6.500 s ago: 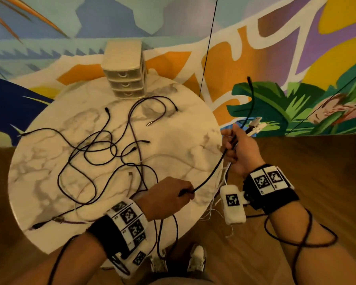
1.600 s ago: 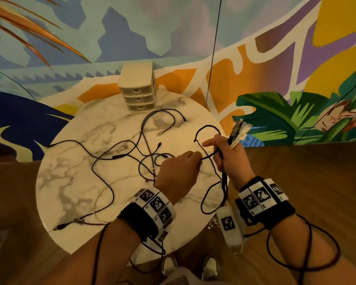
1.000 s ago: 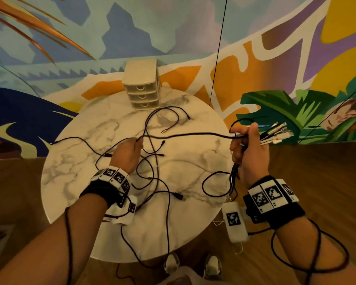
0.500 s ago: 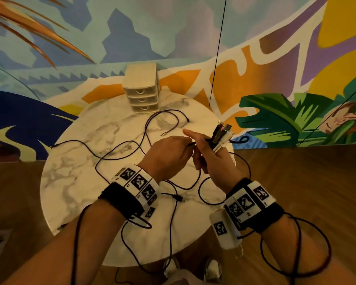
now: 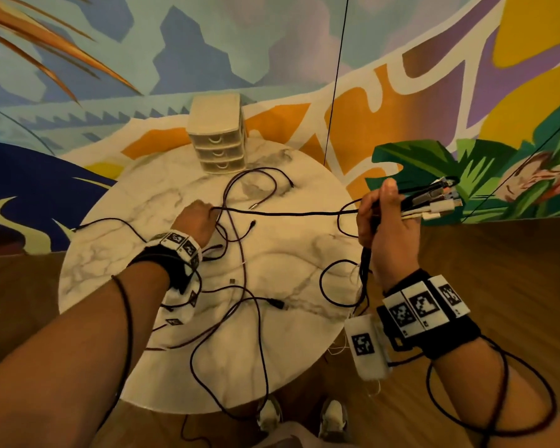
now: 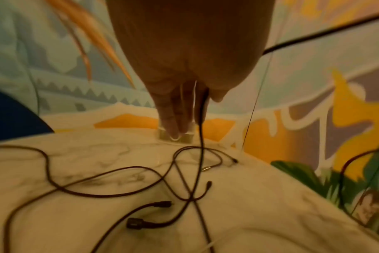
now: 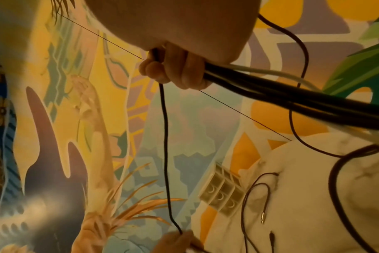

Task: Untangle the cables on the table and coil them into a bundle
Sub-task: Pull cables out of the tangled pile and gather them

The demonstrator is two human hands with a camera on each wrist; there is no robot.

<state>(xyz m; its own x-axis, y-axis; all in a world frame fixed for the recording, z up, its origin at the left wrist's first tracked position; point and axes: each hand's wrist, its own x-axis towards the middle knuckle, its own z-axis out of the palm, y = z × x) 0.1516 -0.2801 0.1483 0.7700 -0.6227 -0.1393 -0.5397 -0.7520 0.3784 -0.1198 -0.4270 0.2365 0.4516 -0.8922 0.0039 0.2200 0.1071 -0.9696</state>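
A person's right hand (image 5: 385, 227), raised off the near right edge of the round marble table (image 5: 117, 253), grips a bunch of cable ends (image 5: 434, 202), plugs fanning outward. One black cable (image 5: 288, 214) runs taut and level leftward to the left hand (image 5: 196, 219), which pinches it over mid-table. Loose cables (image 5: 240, 286) sprawl beneath. Farther back stands a small drawer unit (image 5: 217, 137), drawers closed, contents unseen.

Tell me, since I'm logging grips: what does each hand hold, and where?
Right hand grips a bundle of cables just behind their plugs. Left hand pinches one black cable mid-length, stretched between both hands.
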